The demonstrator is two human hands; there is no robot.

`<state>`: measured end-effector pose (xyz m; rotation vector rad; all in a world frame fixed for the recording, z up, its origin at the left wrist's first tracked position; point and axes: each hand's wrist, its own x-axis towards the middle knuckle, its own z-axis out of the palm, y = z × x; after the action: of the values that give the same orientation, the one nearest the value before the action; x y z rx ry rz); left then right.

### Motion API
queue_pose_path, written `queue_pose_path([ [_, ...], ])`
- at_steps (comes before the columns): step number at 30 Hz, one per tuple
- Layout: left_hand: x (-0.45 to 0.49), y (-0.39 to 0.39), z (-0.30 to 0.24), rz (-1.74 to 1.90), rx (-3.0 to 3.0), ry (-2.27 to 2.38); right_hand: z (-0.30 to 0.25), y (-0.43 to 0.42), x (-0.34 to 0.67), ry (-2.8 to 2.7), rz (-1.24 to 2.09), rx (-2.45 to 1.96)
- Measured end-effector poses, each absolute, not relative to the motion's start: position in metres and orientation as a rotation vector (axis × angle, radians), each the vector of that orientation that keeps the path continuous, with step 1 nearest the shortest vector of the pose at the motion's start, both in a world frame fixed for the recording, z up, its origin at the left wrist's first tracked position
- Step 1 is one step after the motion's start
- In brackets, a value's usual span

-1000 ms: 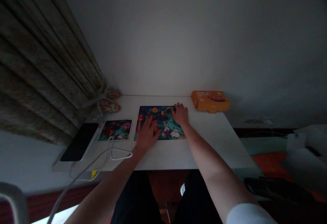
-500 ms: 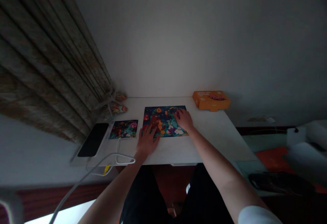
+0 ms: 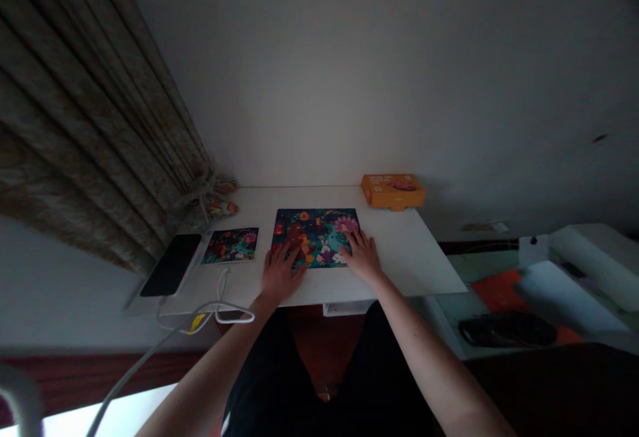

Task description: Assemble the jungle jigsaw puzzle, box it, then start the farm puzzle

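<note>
The picture (image 3: 319, 232) is lying flat on the surface (image 3: 409, 257); we are judging it light, thin and fairly stiff, best held by opposite edges. Our left hand (image 3: 282, 276) and right hand (image 3: 363, 259) are resting over its near corners, fingers apart, clamping nothing.

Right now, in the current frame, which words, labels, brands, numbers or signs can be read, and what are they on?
None reads with certainty.
Orange box: white lettering and small marks, too blurred to quote.
Small picture card: any print is too small to read.
Large picture sheet: no lettering visible where the left hand and right hand leave it uncovered.
Phone: dark screen, no text visible.
</note>
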<state>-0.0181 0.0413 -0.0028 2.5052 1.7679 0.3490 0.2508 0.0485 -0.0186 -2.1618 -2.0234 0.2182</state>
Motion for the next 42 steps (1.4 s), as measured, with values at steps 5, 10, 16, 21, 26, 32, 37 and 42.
queue_pose_path([
  [5,0.020,0.010,-0.004,0.352,2.544,1.712,-0.028,0.025,0.298,-2.028,0.187,-2.143],
  [10,0.071,-0.009,-0.009,0.389,2.591,1.543,-0.039,0.003,0.369,-2.004,0.114,-2.120],
  [16,0.123,-0.010,-0.007,0.394,2.579,1.330,-0.052,-0.009,0.444,-1.899,0.049,-2.117],
  [21,0.147,-0.005,0.002,0.402,2.529,1.080,-0.055,-0.008,0.480,-1.657,0.067,-2.085],
  [26,0.124,0.013,-0.006,0.544,2.569,0.967,-0.058,-0.024,0.486,-1.448,0.036,-2.043],
  [32,0.017,0.053,-0.026,0.527,2.683,1.209,-0.064,-0.048,0.477,-1.374,-0.014,-2.159],
  [37,-0.048,0.053,-0.032,0.603,2.593,1.427,-0.063,-0.045,0.475,-1.435,-0.106,-2.155],
  [42,-0.050,0.042,-0.033,0.648,2.558,1.450,-0.052,-0.044,0.467,-1.548,-0.207,-2.264],
])
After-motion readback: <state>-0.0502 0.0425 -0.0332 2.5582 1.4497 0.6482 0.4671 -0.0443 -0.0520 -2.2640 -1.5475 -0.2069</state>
